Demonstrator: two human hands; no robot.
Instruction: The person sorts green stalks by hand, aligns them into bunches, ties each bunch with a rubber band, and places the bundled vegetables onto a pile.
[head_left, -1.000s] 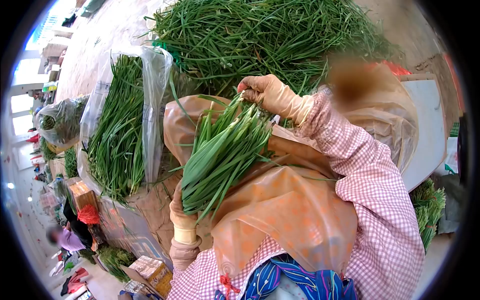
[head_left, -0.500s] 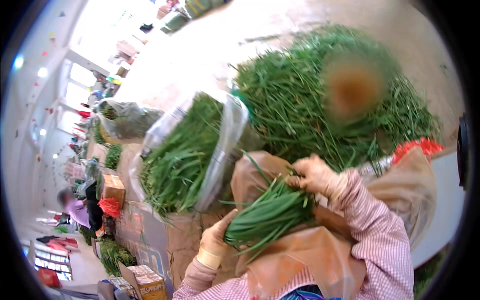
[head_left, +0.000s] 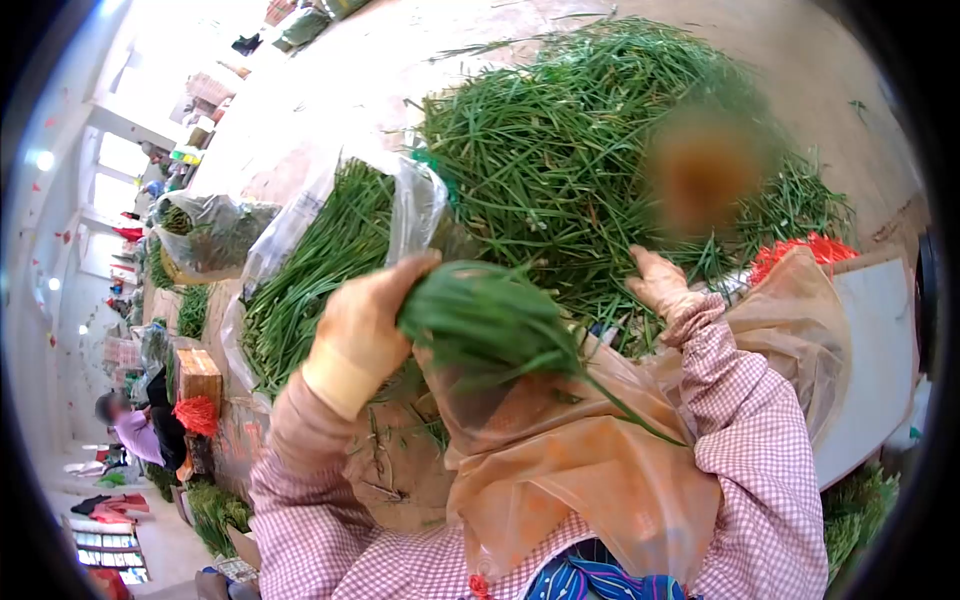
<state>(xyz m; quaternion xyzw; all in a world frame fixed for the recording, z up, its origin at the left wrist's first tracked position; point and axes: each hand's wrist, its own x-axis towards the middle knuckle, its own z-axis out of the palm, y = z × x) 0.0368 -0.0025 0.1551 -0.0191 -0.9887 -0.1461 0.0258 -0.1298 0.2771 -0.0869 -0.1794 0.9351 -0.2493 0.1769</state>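
My left hand is closed around a bunch of long green chives, raised over my lap and blurred by motion. One long leaf trails from it toward my right sleeve. My right hand touches the near edge of a large loose heap of chives, thumb and fingers apart, with no bunch in it. Left of the heap, a clear plastic bag stands open, packed with aligned chives. Part of that bag is hidden behind my left hand.
A translucent orange-brown apron covers my lap. Red plastic ties lie at the heap's right, by a pale board. Farther left are another filled bag, a cardboard box and a person in purple.
The chives bunch, earlier between both hands over my lap, is now in my left hand alone, raised and moved up-left. My right hand has let go and reached to the heap.
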